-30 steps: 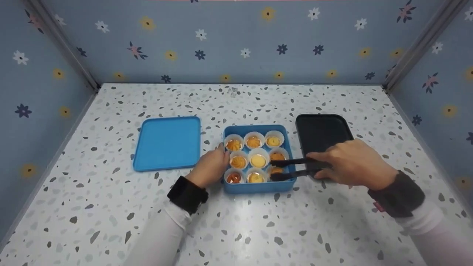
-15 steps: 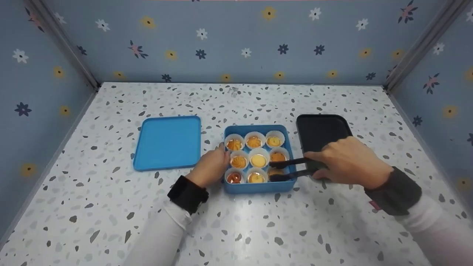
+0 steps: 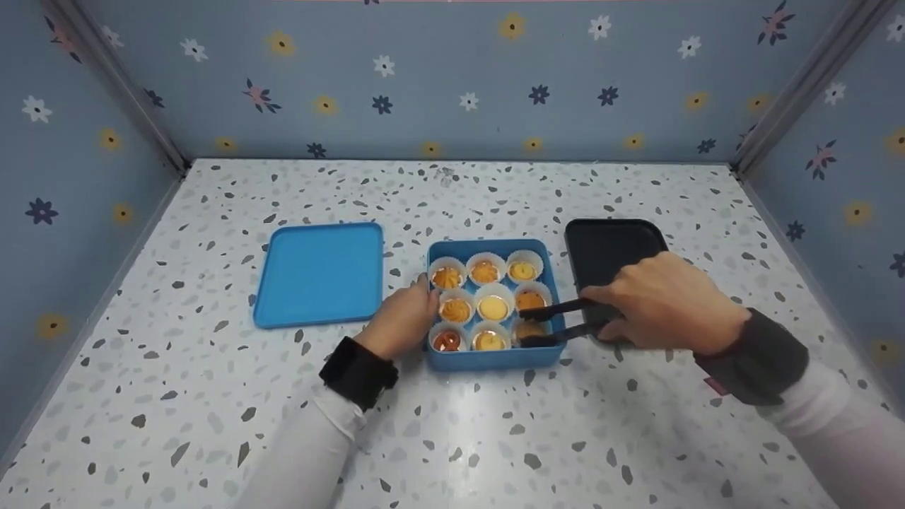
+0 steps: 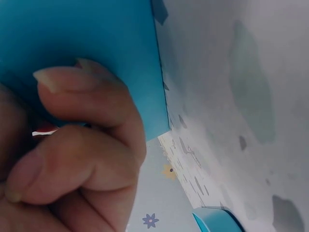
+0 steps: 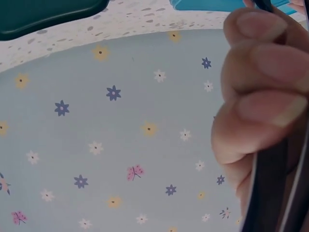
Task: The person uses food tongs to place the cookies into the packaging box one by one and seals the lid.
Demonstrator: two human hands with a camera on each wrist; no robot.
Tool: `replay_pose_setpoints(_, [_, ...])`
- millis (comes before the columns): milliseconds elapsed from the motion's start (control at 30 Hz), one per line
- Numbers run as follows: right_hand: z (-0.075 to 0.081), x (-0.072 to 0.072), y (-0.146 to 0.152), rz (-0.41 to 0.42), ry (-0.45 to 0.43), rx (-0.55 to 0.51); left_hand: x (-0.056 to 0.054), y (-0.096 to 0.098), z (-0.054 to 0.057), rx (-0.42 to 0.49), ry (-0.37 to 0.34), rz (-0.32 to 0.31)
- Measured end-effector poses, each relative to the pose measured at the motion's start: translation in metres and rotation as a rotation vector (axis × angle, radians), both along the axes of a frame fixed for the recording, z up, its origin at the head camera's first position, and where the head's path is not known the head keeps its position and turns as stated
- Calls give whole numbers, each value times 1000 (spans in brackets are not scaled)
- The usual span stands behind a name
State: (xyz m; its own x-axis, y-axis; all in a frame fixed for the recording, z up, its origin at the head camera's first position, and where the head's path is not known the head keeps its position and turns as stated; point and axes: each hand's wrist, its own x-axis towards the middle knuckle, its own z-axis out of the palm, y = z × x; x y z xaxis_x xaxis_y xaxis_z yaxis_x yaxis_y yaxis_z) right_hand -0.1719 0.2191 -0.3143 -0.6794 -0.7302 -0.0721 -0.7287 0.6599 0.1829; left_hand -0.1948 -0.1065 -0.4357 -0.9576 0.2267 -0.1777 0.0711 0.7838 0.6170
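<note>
A blue box [image 3: 495,361] holds rows of small pastries in white paper cups. My left hand [image 3: 404,319] grips its left wall; in the left wrist view the curled fingers [image 4: 91,159] lie against the blue side. Black tongs [image 3: 565,307] are held in my right hand [image 3: 668,302], index finger along the upper arm. Their two tips reach into the box's near right corner, one on each side of a browned pastry [image 3: 530,328]. That pastry is partly hidden, and contact with it is hard to tell. In the right wrist view, curled fingers [image 5: 270,82] wrap the tongs' dark handles.
A blue lid [image 3: 322,272] lies flat left of the box. To its right lies a black tray [image 3: 615,247], partly covered by my right hand. Flower-patterned panels [image 3: 452,78] enclose the speckled table [image 3: 452,438] at the back and both sides.
My right hand has shifted slightly up and left, and the tongs' arms slant a little more. The left hand and the box stay in place.
</note>
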Motion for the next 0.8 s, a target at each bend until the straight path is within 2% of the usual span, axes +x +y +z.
replay_pose_setpoints(200, [16,-1,11,-50,70,-50,0,0,0,5,15,-9])
replay_pose_setpoints(300, [22,-5,23,-97,140,-106,0,0,0,4,31,-12])
replay_pose_setpoints(400, [22,-12,43,-154,225,-163,-1,0,0,3,40,-13])
replay_pose_setpoints(467, [17,-18,58,-202,280,-191,-1,0,1,7,34,-12])
replay_pose_setpoints(567, [4,-29,84,-308,289,-230,0,0,2,13,30,-7])
replay_pose_setpoints(733, [-30,-49,132,-547,147,-305,1,-1,2,20,36,0])
replay_pose_setpoints(800, [-45,-56,149,-617,92,-355,1,0,1,21,32,0])
